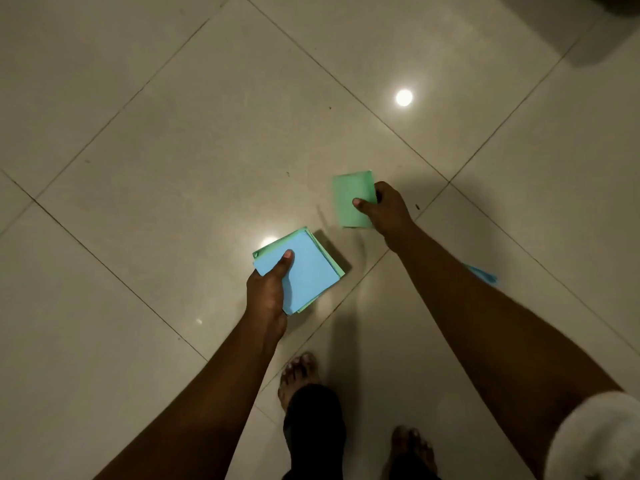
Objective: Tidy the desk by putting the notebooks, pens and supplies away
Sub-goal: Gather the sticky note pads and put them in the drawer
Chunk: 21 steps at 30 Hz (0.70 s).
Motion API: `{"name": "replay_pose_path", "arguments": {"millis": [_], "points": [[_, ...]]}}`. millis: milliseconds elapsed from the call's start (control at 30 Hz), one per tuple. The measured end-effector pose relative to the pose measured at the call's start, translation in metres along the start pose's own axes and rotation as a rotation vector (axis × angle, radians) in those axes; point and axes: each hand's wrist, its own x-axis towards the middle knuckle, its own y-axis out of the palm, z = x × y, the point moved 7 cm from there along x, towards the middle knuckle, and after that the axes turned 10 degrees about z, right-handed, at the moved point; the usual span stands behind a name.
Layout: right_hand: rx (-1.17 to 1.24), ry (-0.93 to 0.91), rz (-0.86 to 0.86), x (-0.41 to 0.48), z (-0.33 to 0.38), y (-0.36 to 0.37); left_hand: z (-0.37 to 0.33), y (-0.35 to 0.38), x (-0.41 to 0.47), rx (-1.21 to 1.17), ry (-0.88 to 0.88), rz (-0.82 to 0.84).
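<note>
paper in both hands, seen from above over glossy floor tiles; no desk in view. at left, left hand clamped on a blue-topped stack: thumb pressed flat on the top sheet, fingers curled underneath, green edges fanning out below the blue. held out in front of the body, turned corner-on like a diamond. below, between the arms, bare feet on the tiles. further right and farther from the body, right hand pinching green sheets, thumb on top, fingers wrapped round the right edge; slightly blurred, so hard to tell how many sheets. long side pointing away from the body, free end up and left of the knuckles. near the stack but apart from it, up and to its right. likely next: bringing the green sheets down and left onto the stack, with a turn to square the edges. right of the right forearm, partly hidden behind it, a blue scrap, seemingly on the floor, nearer the right hand than the left, probably one more to gather. at far right, white sleeve.
</note>
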Motion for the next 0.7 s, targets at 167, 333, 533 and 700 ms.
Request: {"name": "replay_pose_path", "arguments": {"millis": [167, 333, 533, 700], "points": [[0.363, -0.052, 0.002, -0.114, 0.017, -0.032, 0.000, 0.031, -0.039, 0.034, -0.025, 0.002], [0.115, -0.051, -0.059, -0.178, 0.006, -0.038, 0.023, 0.071, -0.070, 0.041, -0.112, 0.107], [-0.319, -0.089, -0.098, -0.201, -0.020, -0.015, 0.051, 0.096, -0.091, 0.206, -0.056, 0.165], [-0.166, -0.041, -0.386, -0.191, -0.077, -0.069, 0.070, 0.092, -0.080, 0.251, -0.033, 0.076]]}}
